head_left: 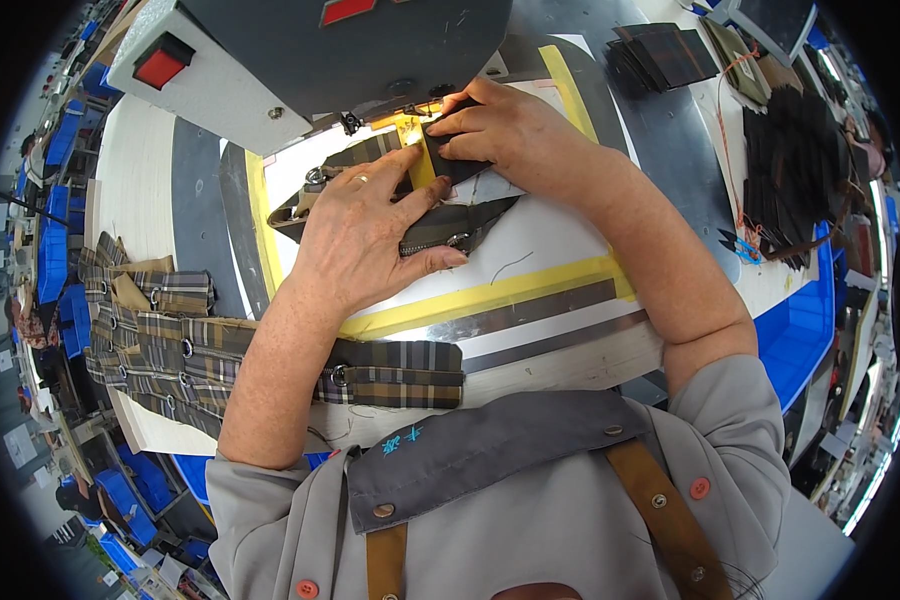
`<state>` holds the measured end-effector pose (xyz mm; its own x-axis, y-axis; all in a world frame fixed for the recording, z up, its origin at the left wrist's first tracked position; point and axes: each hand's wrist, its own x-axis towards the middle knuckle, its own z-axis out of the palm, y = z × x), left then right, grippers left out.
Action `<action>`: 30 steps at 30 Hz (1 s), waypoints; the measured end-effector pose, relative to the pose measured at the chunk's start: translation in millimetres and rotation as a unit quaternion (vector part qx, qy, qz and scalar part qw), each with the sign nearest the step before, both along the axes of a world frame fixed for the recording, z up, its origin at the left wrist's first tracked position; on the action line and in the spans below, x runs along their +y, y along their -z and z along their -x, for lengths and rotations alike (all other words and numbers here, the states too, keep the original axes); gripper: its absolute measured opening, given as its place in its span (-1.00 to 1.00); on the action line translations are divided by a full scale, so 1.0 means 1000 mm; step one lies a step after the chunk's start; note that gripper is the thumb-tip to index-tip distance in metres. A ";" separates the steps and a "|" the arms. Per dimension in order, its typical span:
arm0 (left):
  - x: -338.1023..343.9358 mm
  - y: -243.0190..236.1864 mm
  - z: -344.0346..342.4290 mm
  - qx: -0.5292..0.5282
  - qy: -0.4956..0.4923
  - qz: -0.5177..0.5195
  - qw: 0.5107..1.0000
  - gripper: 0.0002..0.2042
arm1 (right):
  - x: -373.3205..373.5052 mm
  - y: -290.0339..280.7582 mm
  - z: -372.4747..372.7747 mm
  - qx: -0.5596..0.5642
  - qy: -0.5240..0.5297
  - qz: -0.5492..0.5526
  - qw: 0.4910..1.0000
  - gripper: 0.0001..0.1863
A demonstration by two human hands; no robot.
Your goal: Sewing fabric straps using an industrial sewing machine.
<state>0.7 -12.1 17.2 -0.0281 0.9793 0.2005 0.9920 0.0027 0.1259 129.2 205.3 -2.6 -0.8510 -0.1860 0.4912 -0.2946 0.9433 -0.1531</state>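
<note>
My left hand (362, 230) lies spread over a plaid fabric piece (345, 155) on the white work plate (505, 270), its fingertips on a yellow strip (415, 170) under the grey machine head (350, 55). A metal zipper (425, 248) on an olive piece shows beside my left thumb. My right hand (505, 135) rests with bent, separated fingers on a small dark piece (465, 172), just right of that strip. The area under the machine head, by my fingertips, is brightly lit and partly hidden.
Plaid strips with metal rings (175, 355) lie at the lower left and near edge. Dark pieces (660, 60) are stacked at back right, more (780, 170) hang at right, beside blue-handled snips (748, 250) and a blue bin (800, 330). A red switch (162, 65) is on the machine.
</note>
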 end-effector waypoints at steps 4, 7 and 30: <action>0.000 0.002 -0.001 0.004 -0.006 0.016 1.000 -0.23 | -0.002 0.000 0.000 0.003 0.006 0.000 1.000 -0.84; 0.000 0.003 -0.001 0.006 -0.006 0.014 1.000 -0.24 | -0.001 0.002 0.000 0.010 0.009 0.003 1.000 -0.83; 0.000 0.005 -0.002 0.014 -0.002 -0.011 1.000 -0.22 | -0.013 -0.005 -0.003 -0.057 0.073 -0.081 0.992 -0.65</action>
